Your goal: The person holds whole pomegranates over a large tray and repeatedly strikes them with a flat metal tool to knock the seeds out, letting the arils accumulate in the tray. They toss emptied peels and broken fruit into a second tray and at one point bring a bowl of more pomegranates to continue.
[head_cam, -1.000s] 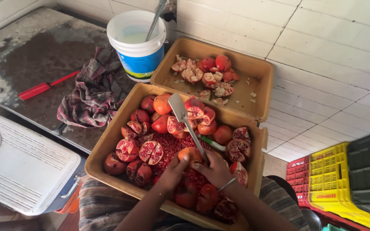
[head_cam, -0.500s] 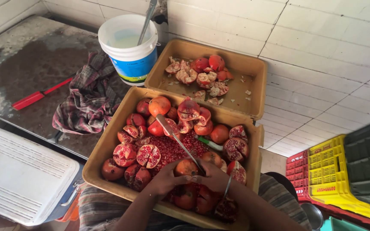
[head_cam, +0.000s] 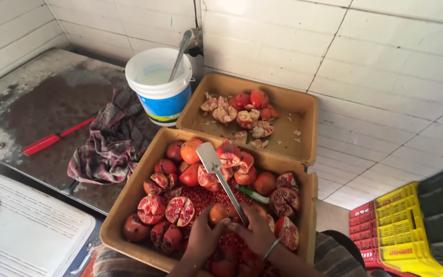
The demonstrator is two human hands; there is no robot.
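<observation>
Pomegranate seeding, midway

Left hand (head_cam: 203,238) grasps pomegranate (head_cam: 217,213); right hand (head_cam: 256,233) grips spoon (head_cam: 216,169) above near tray (head_cam: 124,205); whole fruit remains; emptied husks in far tray (head_cam: 303,110).

Food-prep corner, likely juice stall: white tiled walls (head_cam: 385,77), worn steel counter (head_cam: 37,107), trays of pomegranates (head_cam: 129,205), stacked plastic crates (head_cam: 406,231).

The left hand (head_cam: 204,237) holds a pomegranate (head_cam: 217,212) over a tan tray (head_cam: 129,197) of whole and cut fruit. The right hand (head_cam: 256,233) grips a metal spatula (head_cam: 216,172), blade raised. Behind stand a second tray (head_cam: 303,131), a white bucket (head_cam: 161,95) and a checked cloth (head_cam: 109,141) on the worktop (head_cam: 32,107).
</observation>
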